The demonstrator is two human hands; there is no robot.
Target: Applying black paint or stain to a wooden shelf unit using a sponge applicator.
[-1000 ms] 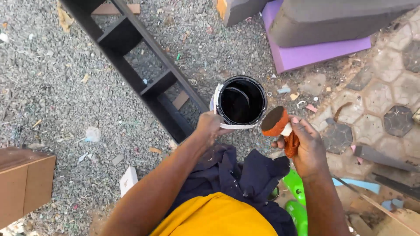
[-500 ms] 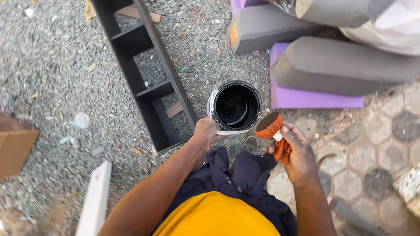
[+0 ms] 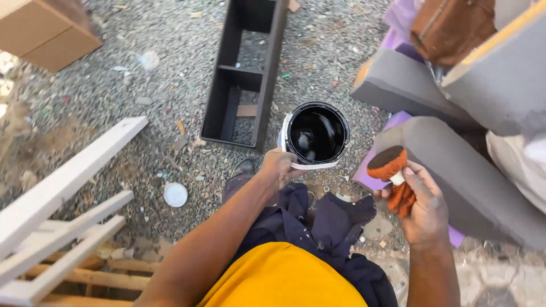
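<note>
- Holding the near rim of the paint bucket, the left hand has its fingers closed on the white edge; the bucket stands on the gravel ground, just in front of the person's knees.
- Right hand is closed around the orange handle of one brush, with its dark round head upward, to the right of the bucket and apart from it.
- Inside the bucket there is black glossy liquid; how deep it is I cannot tell.
- The fingertips of the left hand are hidden behind the rim, and the lower part of the brush handle is hidden in the right palm.
- One black shelf frame lies on the gravel beyond the bucket, its top end cut off by the picture edge; two open compartments are seen.
- One round white lid lies on the gravel at the left of the person's leg.
- Grey foam blocks, maybe three, are piled at the right, partly cut off.
- White wooden slats at the lower left are blurred; I count about three.
- One cardboard box is at the upper left corner, cut off.
</note>
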